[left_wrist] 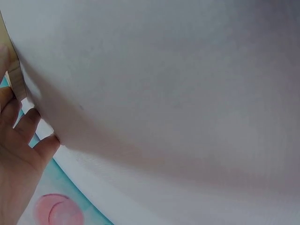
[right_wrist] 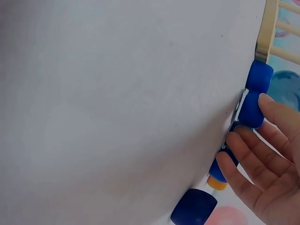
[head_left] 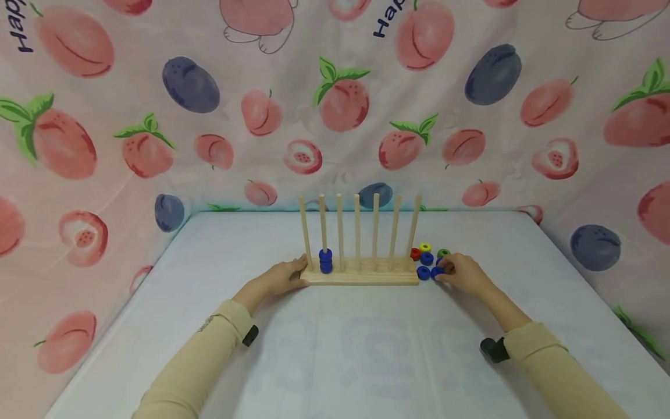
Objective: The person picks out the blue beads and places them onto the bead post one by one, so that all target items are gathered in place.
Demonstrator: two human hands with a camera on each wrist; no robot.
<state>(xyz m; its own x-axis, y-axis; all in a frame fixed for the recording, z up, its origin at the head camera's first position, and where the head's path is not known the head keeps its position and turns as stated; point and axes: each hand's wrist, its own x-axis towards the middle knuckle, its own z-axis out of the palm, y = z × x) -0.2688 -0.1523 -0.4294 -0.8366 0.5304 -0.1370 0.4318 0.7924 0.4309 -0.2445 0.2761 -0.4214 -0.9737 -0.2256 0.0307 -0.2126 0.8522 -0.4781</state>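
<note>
A wooden peg rack (head_left: 361,279) with several upright pegs stands on the table. Two blue rings (head_left: 325,262) are stacked on its second peg from the left. My left hand (head_left: 280,276) grips the rack's left end, thumb along the front edge; in the left wrist view the wooden end (left_wrist: 17,79) shows at the fingers. To the right of the rack, my right hand (head_left: 466,274) pinches a blue ring (right_wrist: 251,110) between thumb and fingers. Another blue ring (head_left: 423,273) lies right beside it, close to the rack's end.
Behind these lie a red ring (head_left: 415,254), a yellow ring (head_left: 425,248), a blue ring (head_left: 427,259) and a green ring (head_left: 444,254). In the right wrist view a dark blue ring (right_wrist: 194,206) sits apart. A fruit-patterned cloth (head_left: 335,116) hangs behind the white table (head_left: 361,349).
</note>
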